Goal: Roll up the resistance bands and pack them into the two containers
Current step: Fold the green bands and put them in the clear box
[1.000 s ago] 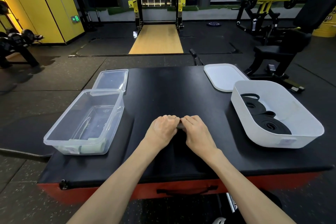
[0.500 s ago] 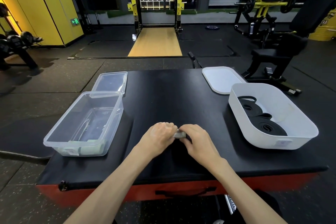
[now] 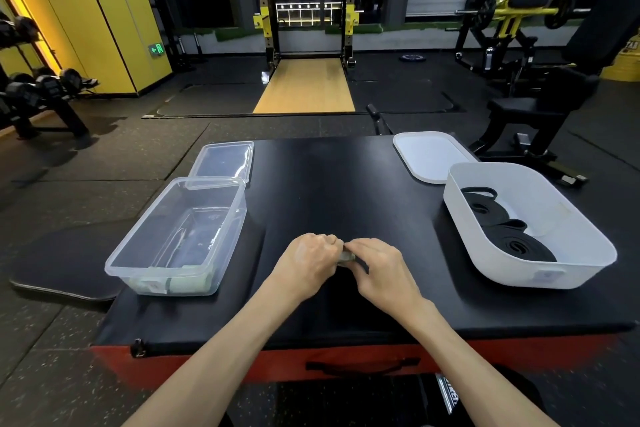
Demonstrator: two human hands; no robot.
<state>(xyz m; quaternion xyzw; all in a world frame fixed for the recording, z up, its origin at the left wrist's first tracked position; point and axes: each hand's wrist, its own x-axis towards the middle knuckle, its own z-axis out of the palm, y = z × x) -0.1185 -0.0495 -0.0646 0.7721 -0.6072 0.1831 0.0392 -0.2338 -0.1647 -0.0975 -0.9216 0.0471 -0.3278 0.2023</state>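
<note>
My left hand (image 3: 308,262) and my right hand (image 3: 379,265) meet at the middle of the black padded table (image 3: 339,184). Both pinch a small grey-green rolled resistance band (image 3: 347,257) between their fingertips; most of the roll is hidden by my fingers. A dark strip trails from it under my right hand. The clear container (image 3: 180,236) at the left holds pale green rolled bands (image 3: 188,284) at its near end. The white container (image 3: 530,225) at the right holds black rolled bands (image 3: 516,243).
A clear lid (image 3: 223,161) lies behind the clear container. A white lid (image 3: 429,154) lies behind the white container. The table's red front edge (image 3: 277,362) is near my body. Gym racks, a bench and dumbbells stand on the floor beyond.
My hands have moved a little nearer to me and parted slightly, so the grey-green roll shows between the fingertips. The containers have not moved.
</note>
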